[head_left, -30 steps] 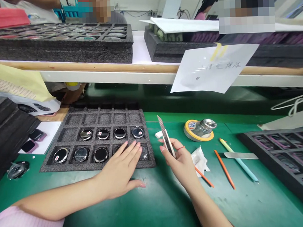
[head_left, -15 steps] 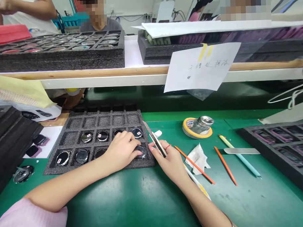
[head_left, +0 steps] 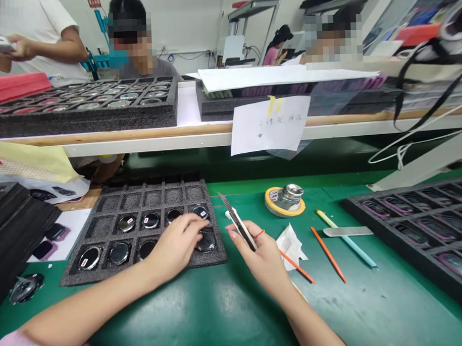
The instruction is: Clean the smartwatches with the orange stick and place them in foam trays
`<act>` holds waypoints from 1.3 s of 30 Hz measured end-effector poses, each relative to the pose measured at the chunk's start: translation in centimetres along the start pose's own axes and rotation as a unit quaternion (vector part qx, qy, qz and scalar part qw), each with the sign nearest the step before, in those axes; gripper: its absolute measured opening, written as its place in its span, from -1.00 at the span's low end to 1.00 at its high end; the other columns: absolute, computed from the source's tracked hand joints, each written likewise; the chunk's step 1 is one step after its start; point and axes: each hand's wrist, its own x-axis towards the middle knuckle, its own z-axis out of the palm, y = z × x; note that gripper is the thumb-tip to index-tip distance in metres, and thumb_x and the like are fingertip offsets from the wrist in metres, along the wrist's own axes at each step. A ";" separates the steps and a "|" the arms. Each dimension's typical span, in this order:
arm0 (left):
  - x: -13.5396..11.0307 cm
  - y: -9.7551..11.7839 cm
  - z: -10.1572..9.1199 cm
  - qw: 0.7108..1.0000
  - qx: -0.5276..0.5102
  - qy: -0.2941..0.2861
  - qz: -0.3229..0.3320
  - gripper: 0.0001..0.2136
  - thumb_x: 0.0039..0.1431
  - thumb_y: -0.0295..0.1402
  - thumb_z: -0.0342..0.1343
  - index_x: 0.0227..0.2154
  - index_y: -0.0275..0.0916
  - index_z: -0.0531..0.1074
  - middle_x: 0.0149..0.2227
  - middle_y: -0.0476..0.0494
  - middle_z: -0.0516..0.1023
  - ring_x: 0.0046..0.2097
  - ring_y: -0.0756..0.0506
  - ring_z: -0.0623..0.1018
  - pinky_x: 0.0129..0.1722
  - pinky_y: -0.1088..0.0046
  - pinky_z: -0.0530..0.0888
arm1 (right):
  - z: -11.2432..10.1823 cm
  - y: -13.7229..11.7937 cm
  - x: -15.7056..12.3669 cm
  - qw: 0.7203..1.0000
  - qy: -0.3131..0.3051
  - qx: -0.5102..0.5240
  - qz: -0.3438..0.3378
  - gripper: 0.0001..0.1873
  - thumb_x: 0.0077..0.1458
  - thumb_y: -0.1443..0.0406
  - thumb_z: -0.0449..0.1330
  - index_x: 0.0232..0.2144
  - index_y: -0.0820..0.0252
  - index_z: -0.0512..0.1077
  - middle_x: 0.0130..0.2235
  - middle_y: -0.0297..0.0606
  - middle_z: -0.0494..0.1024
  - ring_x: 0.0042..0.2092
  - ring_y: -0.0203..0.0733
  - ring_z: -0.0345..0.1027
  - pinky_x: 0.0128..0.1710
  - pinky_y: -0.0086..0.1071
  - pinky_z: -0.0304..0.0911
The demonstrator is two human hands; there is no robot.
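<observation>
A black foam tray [head_left: 105, 270] lies on the green bench and holds several round watch faces in its two front rows. My left hand [head_left: 175, 245] rests over the tray's front right cells, fingers curled and pinched on a round watch face [head_left: 206, 240]. My right hand [head_left: 260, 255] is just right of the tray, closed on a thin flat strip [head_left: 235, 224] that points up and to the left.
A yellow tape roll with a metal cap [head_left: 285, 200], a crumpled white wipe [head_left: 292, 244], orange sticks [head_left: 328, 254], a green pen [head_left: 347, 238] and a metal blade [head_left: 349, 231] lie to the right. Another foam tray [head_left: 418, 232] sits far right. Other people work behind the shelf.
My left hand went from lying flat on the tray to curling its fingers onto a watch face. The right hand dipped toward the tray with the strip. The camera tilted up.
</observation>
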 end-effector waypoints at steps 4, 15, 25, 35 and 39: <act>-2.6 1.3 -0.5 0.984 0.056 -0.139 0.095 -0.26 0.34 -0.03 0.06 0.42 -0.29 -0.03 0.41 -0.40 0.14 0.42 -0.32 0.18 0.37 -0.03 0.16 | -1.2 -0.8 -0.2 0.997 0.051 0.055 -0.006 -0.65 0.13 0.01 0.19 -0.29 0.17 0.50 -0.58 -0.43 0.26 -0.56 -0.33 0.03 -0.58 -0.44 -0.01; 12.3 5.8 -5.2 0.988 -0.087 0.113 0.052 -0.44 0.28 -0.28 0.12 0.32 -0.21 0.19 0.27 -0.37 0.36 -0.09 -0.15 0.59 -0.05 0.22 0.54 | -2.6 -0.4 0.3 0.930 0.204 0.304 -0.009 -0.49 0.03 -0.14 0.30 -0.22 0.12 0.41 -0.57 -0.57 0.06 -0.59 -0.45 -0.15 -0.63 -0.52 -0.13; 17.9 7.4 -3.9 0.915 -0.394 0.064 -0.052 -0.82 0.05 -0.25 0.26 -0.37 -0.27 0.59 -0.28 -0.14 0.62 -0.53 0.05 0.31 -0.49 0.47 0.22 | -3.5 -0.5 0.7 0.926 0.209 0.313 -0.011 -0.56 0.07 -0.07 0.30 -0.28 0.14 0.37 -0.55 -0.55 0.11 -0.59 -0.45 -0.13 -0.62 -0.49 -0.13; 14.8 6.0 -5.4 0.614 -0.772 0.012 -0.161 -0.52 0.33 -0.01 -0.05 -0.24 -0.32 0.62 -0.35 -0.23 0.63 -0.66 0.13 0.16 -0.70 0.59 0.03 | -3.0 -0.5 0.1 0.934 0.204 0.293 -0.026 -0.55 0.09 -0.10 0.28 -0.27 0.15 0.42 -0.51 -0.49 0.23 -0.60 -0.46 -0.06 -0.64 -0.50 -0.09; 14.4 5.1 -6.3 0.570 -0.795 0.102 -0.178 -0.67 0.34 -0.24 -0.04 -0.03 -0.24 0.54 -0.11 -0.24 0.65 -0.37 0.01 0.53 -0.46 0.58 0.44 | -2.7 -0.5 0.0 0.939 0.196 0.279 -0.033 -0.54 0.10 -0.09 0.28 -0.23 0.16 0.44 -0.50 -0.47 0.24 -0.59 -0.46 -0.03 -0.64 -0.50 -0.07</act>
